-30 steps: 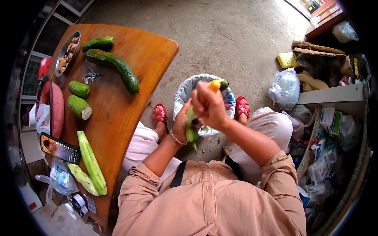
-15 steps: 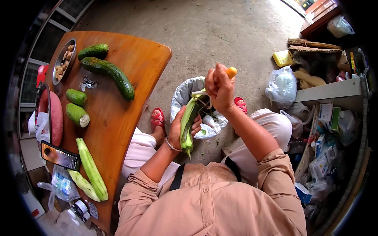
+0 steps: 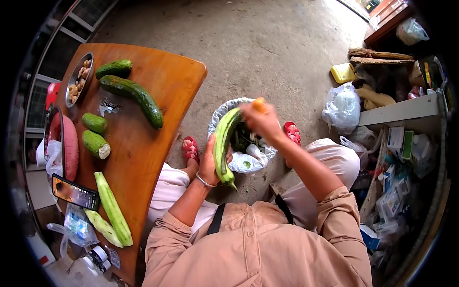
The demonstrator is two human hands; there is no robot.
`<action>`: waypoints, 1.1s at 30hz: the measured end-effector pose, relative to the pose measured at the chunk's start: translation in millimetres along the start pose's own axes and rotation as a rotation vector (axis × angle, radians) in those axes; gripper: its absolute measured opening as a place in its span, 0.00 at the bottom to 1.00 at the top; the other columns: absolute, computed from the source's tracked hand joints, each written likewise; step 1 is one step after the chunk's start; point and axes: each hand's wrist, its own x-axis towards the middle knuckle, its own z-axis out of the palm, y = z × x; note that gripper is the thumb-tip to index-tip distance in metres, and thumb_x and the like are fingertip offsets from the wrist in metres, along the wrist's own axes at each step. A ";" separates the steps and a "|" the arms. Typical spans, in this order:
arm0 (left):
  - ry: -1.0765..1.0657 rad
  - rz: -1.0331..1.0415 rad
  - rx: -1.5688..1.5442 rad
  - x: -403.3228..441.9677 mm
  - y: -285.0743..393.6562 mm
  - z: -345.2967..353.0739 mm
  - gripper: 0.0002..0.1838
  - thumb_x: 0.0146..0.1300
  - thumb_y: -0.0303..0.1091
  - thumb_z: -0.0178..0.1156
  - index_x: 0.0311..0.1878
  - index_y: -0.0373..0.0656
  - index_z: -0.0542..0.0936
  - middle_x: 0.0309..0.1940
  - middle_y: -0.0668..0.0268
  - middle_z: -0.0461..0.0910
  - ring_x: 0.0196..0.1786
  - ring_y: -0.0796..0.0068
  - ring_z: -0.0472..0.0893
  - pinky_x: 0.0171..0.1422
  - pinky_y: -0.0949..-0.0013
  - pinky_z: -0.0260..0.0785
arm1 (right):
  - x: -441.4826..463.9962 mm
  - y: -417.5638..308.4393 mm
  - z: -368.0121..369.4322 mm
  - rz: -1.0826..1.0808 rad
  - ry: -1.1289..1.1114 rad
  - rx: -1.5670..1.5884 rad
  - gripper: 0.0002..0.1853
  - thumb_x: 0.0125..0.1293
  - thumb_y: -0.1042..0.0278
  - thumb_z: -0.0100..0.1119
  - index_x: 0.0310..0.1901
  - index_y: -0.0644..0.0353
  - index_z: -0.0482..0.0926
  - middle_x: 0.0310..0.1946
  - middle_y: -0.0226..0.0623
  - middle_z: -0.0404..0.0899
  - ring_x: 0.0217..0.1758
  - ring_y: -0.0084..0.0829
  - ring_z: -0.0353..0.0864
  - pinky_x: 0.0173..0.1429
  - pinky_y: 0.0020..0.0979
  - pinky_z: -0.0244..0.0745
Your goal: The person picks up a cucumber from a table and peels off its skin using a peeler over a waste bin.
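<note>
My left hand (image 3: 207,165) is wrapped around a long green gourd (image 3: 221,146), partly peeled, with pale stripes beside dark skin. The gourd slants upward over a lined bin (image 3: 219,117). At its upper end is my right hand (image 3: 263,123), smeared by motion and closed on a peeler (image 3: 259,104) whose orange handle shows; the blade is hidden. Dark green peelings (image 3: 241,138) lie in the bin. To the left on the wooden table (image 3: 167,76) are a long unpeeled gourd (image 3: 136,98), several shorter green pieces and two peeled pale-green lengths, one of them the longer gourd (image 3: 114,208).
A metal bowl (image 3: 71,98) of brown lumps, a pink round object (image 3: 70,143) and a phone (image 3: 74,192) are at the table's left side. Red sandals (image 3: 190,150) flank the bin. Plastic bags (image 3: 342,106), boxes and a broom (image 3: 380,53) crowd the right side.
My right hand has come down against the gourd's upper end, and the handle points differently. The gourd has turned in my left hand, and the pale strip at its top no longer shows.
</note>
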 end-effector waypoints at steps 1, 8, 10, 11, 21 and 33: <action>-0.030 0.013 0.037 1.2 0.9 2.9 0.23 0.71 0.57 0.44 0.46 0.45 0.73 0.23 0.72 0.69 0.22 0.82 0.67 0.25 0.78 0.61 | -5.9 13.4 7.9 0.010 -0.129 -0.111 0.17 0.61 0.54 0.67 0.22 0.54 0.74 0.14 0.24 0.69 0.17 0.16 0.67 0.22 0.21 0.62; 0.144 0.029 0.029 6.4 3.3 12.1 0.22 0.71 0.57 0.43 0.43 0.47 0.73 0.28 0.73 0.73 0.24 0.83 0.70 0.28 0.79 0.62 | -20.8 26.9 10.8 0.201 -0.284 -0.131 0.09 0.58 0.67 0.63 0.25 0.59 0.75 0.19 0.24 0.72 0.21 0.16 0.69 0.27 0.22 0.64; 0.121 0.014 -0.026 7.8 4.5 6.7 0.22 0.72 0.57 0.43 0.42 0.46 0.71 0.28 0.72 0.70 0.24 0.83 0.67 0.27 0.78 0.60 | -16.8 29.9 3.6 0.081 -0.240 -0.078 0.06 0.58 0.70 0.60 0.28 0.60 0.75 0.21 0.27 0.74 0.24 0.17 0.71 0.29 0.23 0.67; 0.151 0.038 -0.045 8.3 5.3 4.6 0.21 0.72 0.56 0.43 0.42 0.46 0.70 0.28 0.71 0.69 0.24 0.82 0.66 0.27 0.78 0.60 | -12.7 34.5 -2.2 0.062 -0.185 -0.133 0.06 0.57 0.70 0.60 0.28 0.61 0.75 0.21 0.27 0.74 0.25 0.18 0.72 0.30 0.23 0.68; 0.142 0.051 -0.077 4.8 10.7 -1.2 0.21 0.73 0.53 0.41 0.46 0.42 0.70 0.31 0.66 0.70 0.25 0.78 0.67 0.27 0.74 0.63 | 3.2 43.7 -13.9 -0.054 0.013 -0.105 0.18 0.64 0.57 0.62 0.23 0.60 0.71 0.15 0.30 0.69 0.16 0.22 0.67 0.21 0.27 0.59; 0.019 -0.142 -0.128 -6.5 -12.2 5.8 0.25 0.73 0.55 0.40 0.51 0.43 0.73 0.35 0.64 0.78 0.27 0.76 0.74 0.30 0.74 0.68 | -8.6 -8.5 45.6 0.063 -0.143 0.674 0.17 0.68 0.58 0.53 0.23 0.52 0.64 0.13 0.28 0.63 0.10 0.16 0.51 0.12 0.20 0.44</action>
